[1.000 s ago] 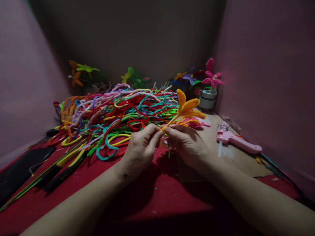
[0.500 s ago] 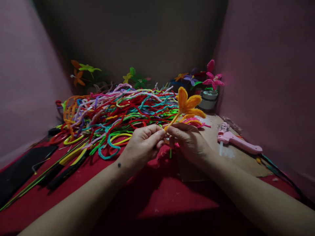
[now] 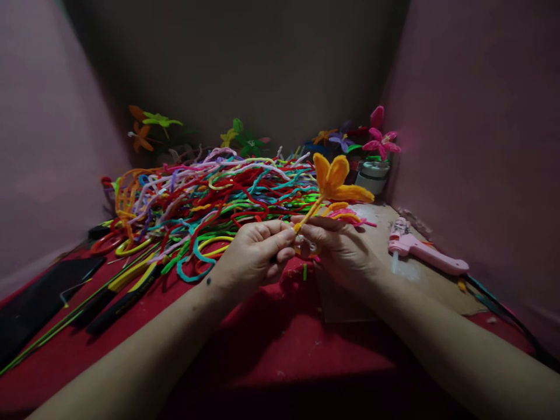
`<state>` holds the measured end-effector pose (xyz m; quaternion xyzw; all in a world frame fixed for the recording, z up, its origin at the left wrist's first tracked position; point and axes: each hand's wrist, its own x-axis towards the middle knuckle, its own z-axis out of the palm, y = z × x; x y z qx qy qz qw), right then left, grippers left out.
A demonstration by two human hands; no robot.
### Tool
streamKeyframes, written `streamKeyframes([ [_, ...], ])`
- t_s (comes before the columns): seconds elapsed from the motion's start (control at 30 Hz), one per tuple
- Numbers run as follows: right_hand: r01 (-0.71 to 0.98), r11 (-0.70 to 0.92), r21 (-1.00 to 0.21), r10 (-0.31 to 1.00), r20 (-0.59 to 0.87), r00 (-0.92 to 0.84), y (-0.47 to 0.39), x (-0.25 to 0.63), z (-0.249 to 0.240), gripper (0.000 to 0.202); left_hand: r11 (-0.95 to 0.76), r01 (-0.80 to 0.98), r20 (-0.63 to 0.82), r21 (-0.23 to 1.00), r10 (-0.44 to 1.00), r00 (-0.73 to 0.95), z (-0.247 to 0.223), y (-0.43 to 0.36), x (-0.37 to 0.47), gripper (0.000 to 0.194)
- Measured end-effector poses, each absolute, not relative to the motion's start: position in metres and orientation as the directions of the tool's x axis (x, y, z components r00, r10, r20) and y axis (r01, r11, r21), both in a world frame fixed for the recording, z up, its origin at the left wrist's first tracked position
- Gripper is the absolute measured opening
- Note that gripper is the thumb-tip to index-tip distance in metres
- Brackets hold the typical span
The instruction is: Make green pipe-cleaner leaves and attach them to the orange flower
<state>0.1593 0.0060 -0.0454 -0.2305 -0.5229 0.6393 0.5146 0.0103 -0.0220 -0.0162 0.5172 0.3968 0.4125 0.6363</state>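
Observation:
An orange pipe-cleaner flower (image 3: 335,178) rises between my two hands, its petals spread at the top and its twisted stem slanting down to the left. My left hand (image 3: 266,248) pinches the lower end of the stem between thumb and forefinger. Close against it, my right hand (image 3: 336,248) has its fingers curled at the same stem, just right of the left fingertips. The stem's very tip is hidden by the fingers. Behind both hands lies a heap of many-coloured pipe cleaners (image 3: 227,189).
A pink glue gun (image 3: 431,255) rests on a cardboard sheet (image 3: 363,300) at right. Yellow-and-black pliers (image 3: 126,294) and a black flat object (image 3: 44,303) lie left on the red cloth (image 3: 289,350). Finished flowers stand behind, including a pink flower (image 3: 381,144) in a white pot (image 3: 371,178).
The orange flower has turned a little about its stem, so its petals show at a different angle. The fingers of my right hand have shifted slightly. Both hands stay in place.

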Motion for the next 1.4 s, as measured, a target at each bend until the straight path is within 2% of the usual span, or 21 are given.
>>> streamKeyframes([
  [0.13, -0.413, 0.103, -0.905, 0.901, 0.261, -0.347, 0.006, 0.159, -0.044, 0.009, 0.111, -0.071, -0.078, 0.991, 0.929, 0.361, -0.013, -0.022, 0.010, 0.022],
  [0.2, -0.413, 0.128, -0.902, 0.916, 0.266, -0.298, 0.005, 0.158, -0.044, 0.007, 0.042, 0.011, -0.044, 0.999, 0.944, 0.328, -0.013, -0.023, 0.012, 0.024],
  [0.27, -0.404, 0.153, -0.902, 0.932, 0.268, -0.244, 0.003, 0.156, -0.046, 0.006, -0.092, 0.153, 0.051, 0.984, 0.966, 0.255, -0.014, -0.024, 0.015, 0.025],
  [0.33, -0.396, 0.173, -0.902, 0.940, 0.271, -0.206, 0.001, 0.155, -0.047, 0.006, -0.254, 0.344, 0.197, 0.904, 0.961, 0.193, -0.018, -0.025, 0.017, 0.023],
  [0.43, -0.369, 0.198, -0.908, 0.944, 0.278, -0.178, -0.002, 0.155, -0.047, 0.005, -0.438, 0.598, 0.420, 0.671, 0.889, 0.180, -0.026, -0.026, 0.017, 0.018],
  [0.5, -0.296, 0.240, -0.925, 0.939, 0.298, -0.170, -0.004, 0.156, -0.045, 0.005, -0.501, 0.665, 0.515, 0.554, 0.834, 0.199, -0.030, -0.025, 0.016, 0.015],
  [0.53, -0.249, 0.266, -0.931, 0.934, 0.313, -0.171, -0.004, 0.156, -0.043, 0.007, -0.520, 0.666, 0.540, 0.535, 0.817, 0.203, -0.031, -0.025, 0.015, 0.014],
  [0.63, -0.156, 0.307, -0.939, 0.927, 0.332, -0.172, -0.005, 0.157, -0.039, 0.012, -0.501, 0.603, 0.512, 0.622, 0.842, 0.172, -0.029, -0.024, 0.016, 0.016],
  [0.77, -0.185, 0.254, -0.949, 0.946, 0.284, -0.159, -0.004, 0.156, -0.037, 0.009, -0.339, 0.331, 0.302, 0.881, 0.940, 0.159, -0.023, -0.024, 0.017, 0.018],
  [0.87, -0.238, 0.262, -0.935, 0.945, 0.299, -0.132, -0.004, 0.155, -0.038, 0.009, -0.171, 0.121, 0.143, 0.978, 0.966, 0.214, -0.020, -0.022, 0.017, 0.018],
  [1.0, -0.323, 0.251, -0.912, 0.943, 0.305, -0.130, -0.004, 0.154, -0.037, 0.009, 0.035, -0.064, -0.014, 0.997, 0.950, 0.313, -0.018, -0.019, 0.012, 0.018],
  [1.13, -0.382, 0.185, -0.905, 0.946, 0.270, -0.181, -0.004, 0.155, -0.036, 0.003, 0.191, -0.185, -0.088, 0.964, 0.886, 0.455, -0.018, -0.016, 0.008, 0.018],
  [1.4, -0.382, 0.180, -0.906, 0.920, 0.293, -0.262, -0.002, 0.157, -0.036, 0.005, 0.188, -0.196, -0.080, 0.962, 0.887, 0.455, -0.017, -0.015, 0.007, 0.018],
])
